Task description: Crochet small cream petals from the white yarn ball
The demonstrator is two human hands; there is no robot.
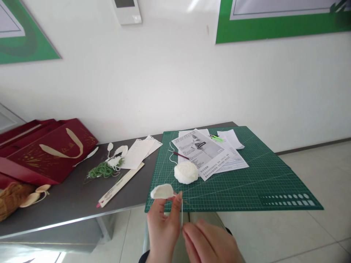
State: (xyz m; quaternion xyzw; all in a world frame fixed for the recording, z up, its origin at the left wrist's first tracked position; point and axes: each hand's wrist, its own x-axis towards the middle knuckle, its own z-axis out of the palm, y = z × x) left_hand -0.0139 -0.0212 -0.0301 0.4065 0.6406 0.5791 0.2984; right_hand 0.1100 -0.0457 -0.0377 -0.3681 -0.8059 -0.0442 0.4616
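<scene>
My left hand (166, 223) is closed in a pinch on a white crocheted petal-shaped piece (162, 191), which it holds up above the near edge of the green cutting mat. A thin stem-like strand sticks out to the right of those fingertips. White yarn (182, 212) runs down from the left fingertips to my right hand (210, 241), whose fingers are pinched together on it. Beyond the hands lies a ball of white yarn (186, 172). Behind the ball, a dark red crochet hook (181, 156) rests partly over the printed sheets.
Printed papers (205, 153) with a green clip-like item (216, 138) lie on the cutting mat (263, 175). Leftward on the dark table (131, 191) are green yarn (102, 170), blank paper (138, 152) and a long paper strip (120, 185). A red gift bag (52, 153) and brown yarn (15, 199) sit farther left.
</scene>
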